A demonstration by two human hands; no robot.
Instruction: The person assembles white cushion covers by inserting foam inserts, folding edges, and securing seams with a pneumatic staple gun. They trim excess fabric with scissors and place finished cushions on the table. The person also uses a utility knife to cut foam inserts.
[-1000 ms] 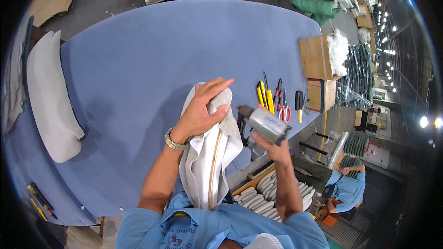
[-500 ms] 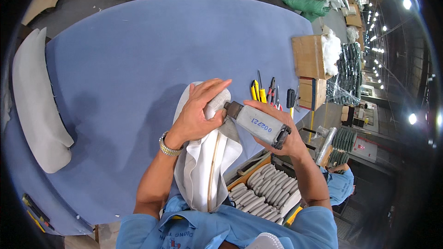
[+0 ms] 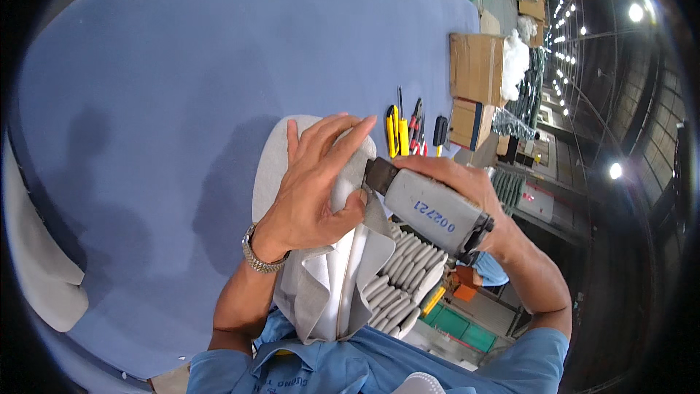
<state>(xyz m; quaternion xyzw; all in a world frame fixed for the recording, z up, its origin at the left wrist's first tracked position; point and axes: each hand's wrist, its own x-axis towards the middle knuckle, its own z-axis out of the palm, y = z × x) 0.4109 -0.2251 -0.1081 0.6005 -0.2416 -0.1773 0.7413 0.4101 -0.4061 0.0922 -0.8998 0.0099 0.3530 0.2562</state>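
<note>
On the side of your grey tool point(image 3: 419, 193), right of the middle, you have a single row of blue digits point(image 3: 434, 217). Dark lettering point(image 3: 290, 382) crosses the chest of your blue shirt point(image 3: 346, 368), near edge, partly cut off.

broad counter point(image 3: 160, 51) topped in smooth blue fabric, hand tools near its right edge
a slim yellow-and-black cutter point(image 3: 391, 131) lies beside a yellow-handled screwdriver point(image 3: 403, 137) with a thin shaft, next to red-and-black-handled pliers point(image 3: 415, 125); a black-and-yellow tool point(image 3: 440, 131) lies slightly apart; a pale grey padded piece point(image 3: 55, 288) lies along the left edge.
</note>
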